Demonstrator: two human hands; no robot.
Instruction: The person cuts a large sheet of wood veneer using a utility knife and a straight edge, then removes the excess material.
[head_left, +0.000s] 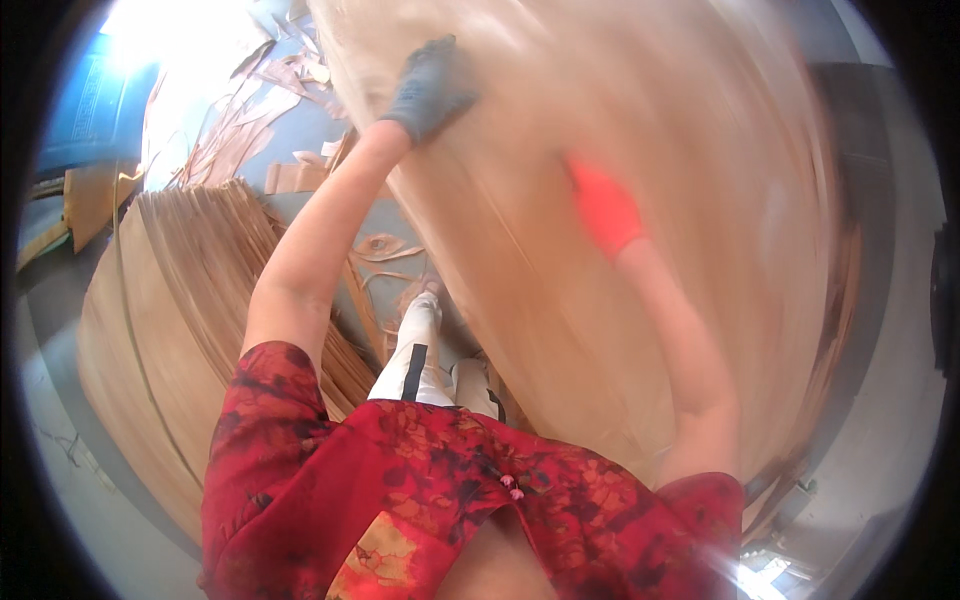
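Observation:
A wide, pale brown sheet of wood veneer (560, 300) stretches in front of me and to my right, its surface streaked by motion blur. My left hand (432, 92), in a grey glove, lies on the sheet close to its left edge, thumb apart from the fingers. Farther right, over the middle of the sheet, is my right hand (604, 208) in a bright red-orange glove. Motion smears its fingers, so their shape and whether they touch the sheet cannot be made out.
To my left stands a thick stack of veneer sheets (165, 330) with a cord (130, 310) across it. Torn veneer scraps (245, 125) litter the floor beyond. A blue object (95, 105) is at the far left. My legs in white trousers (412, 345) are between stack and sheet.

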